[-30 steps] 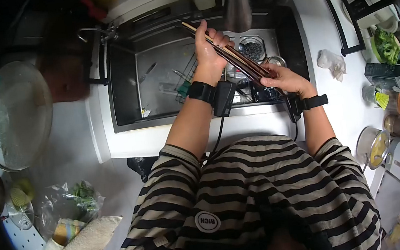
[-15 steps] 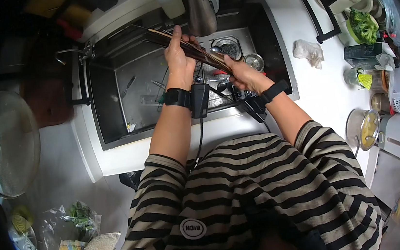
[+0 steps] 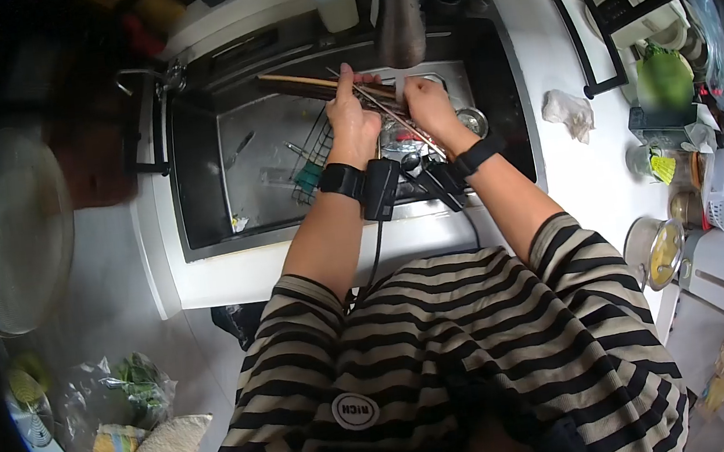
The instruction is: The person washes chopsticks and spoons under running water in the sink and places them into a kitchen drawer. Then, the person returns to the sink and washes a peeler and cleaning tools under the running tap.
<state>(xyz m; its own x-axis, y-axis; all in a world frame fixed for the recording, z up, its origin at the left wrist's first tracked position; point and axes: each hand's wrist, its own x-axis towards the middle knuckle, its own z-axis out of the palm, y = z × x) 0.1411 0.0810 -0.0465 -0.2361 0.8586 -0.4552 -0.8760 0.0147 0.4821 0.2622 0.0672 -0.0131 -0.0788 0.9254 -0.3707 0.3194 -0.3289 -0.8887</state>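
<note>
A bundle of long chopsticks (image 3: 299, 84), mostly dark with a lighter one among them, lies slantwise over the sink (image 3: 198, 181). My left hand (image 3: 354, 121) is closed around the bundle, thumb pointing up along it. Close by on the right, my right hand (image 3: 434, 111) is closed in a fist at the other part of the bundle, its fingertips hidden. Some sticks fan out and slope down between the two hands. Just above my right hand hangs the metal faucet head (image 3: 401, 36).
A wire rack (image 3: 312, 152), a knife-like utensil (image 3: 239, 149) and a round metal strainer (image 3: 473, 122) are in the sink. On the right counter sit a crumpled white cloth (image 3: 568, 116), a lidded pot (image 3: 658, 252) and leafy greens (image 3: 663, 80).
My right hand has moved up and closer to my left hand, its fist now turned over the bundle. Some sticks have spread apart. The whole view has shifted slightly.
</note>
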